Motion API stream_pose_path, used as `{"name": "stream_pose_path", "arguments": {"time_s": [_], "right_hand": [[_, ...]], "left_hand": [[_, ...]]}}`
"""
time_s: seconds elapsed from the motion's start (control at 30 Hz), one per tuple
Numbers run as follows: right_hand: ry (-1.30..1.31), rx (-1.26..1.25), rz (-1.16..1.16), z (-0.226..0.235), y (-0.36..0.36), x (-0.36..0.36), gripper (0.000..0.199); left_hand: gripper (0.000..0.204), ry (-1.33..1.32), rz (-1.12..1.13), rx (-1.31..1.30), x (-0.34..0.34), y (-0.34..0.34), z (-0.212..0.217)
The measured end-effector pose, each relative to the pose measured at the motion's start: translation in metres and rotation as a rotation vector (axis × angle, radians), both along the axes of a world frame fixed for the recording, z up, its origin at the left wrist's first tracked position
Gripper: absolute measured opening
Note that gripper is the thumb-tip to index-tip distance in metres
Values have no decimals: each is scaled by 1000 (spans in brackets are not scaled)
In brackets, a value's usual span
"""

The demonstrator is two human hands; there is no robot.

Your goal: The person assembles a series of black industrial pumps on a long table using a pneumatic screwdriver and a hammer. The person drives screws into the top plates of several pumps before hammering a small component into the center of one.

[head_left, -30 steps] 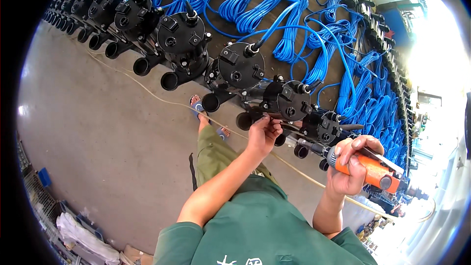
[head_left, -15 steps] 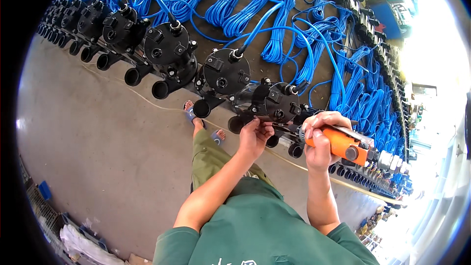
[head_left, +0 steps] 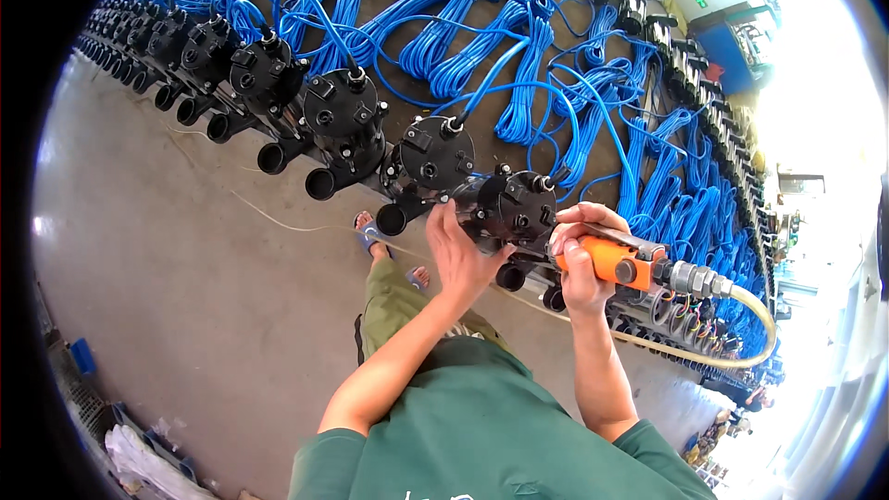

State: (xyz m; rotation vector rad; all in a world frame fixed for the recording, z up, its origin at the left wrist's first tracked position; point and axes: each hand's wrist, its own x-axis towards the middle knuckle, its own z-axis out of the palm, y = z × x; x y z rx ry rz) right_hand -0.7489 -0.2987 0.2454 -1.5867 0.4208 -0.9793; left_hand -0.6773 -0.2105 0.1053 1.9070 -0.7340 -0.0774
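A black pump (head_left: 512, 208) with a blue cable stands in a long row of like pumps on the floor. My left hand (head_left: 460, 255) rests flat against its near side, fingers spread. My right hand (head_left: 580, 255) grips an orange pneumatic screwdriver (head_left: 609, 260), its tip pointed at the same pump. A yellowish air hose (head_left: 732, 359) runs from the tool's metal fitting off to the right.
More black pumps (head_left: 344, 120) line up to the left, with coils of blue cable (head_left: 444, 46) behind them. Bare concrete floor (head_left: 167, 268) lies on the near side. My sandalled foot (head_left: 370, 233) stands by the row. White bags (head_left: 139, 458) lie at lower left.
The view has moved closer to the pump. My right hand brought the orange tool in against the pump, and my left hand stayed on the pump's near side.
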Motion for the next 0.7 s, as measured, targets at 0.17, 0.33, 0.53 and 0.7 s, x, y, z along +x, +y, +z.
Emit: {"name": "stream_pose_path", "arguments": {"time_s": [0.17,0.33,0.53,0.7], "right_hand": [[-103,-10,67,31,11,32,39],[62,-119,147,4,2,63,27],[6,11,64,16,-4,73,42],[-17,-47,-120,25,-35,99,36]], "left_hand": [[111,132,-193,-153,17,-12,-37],[111,133,-223,-148,16,-11,-54],[113,116,-352,-169,40,-10,-51],[123,408,-558,-218,55,-15,-61]]}}
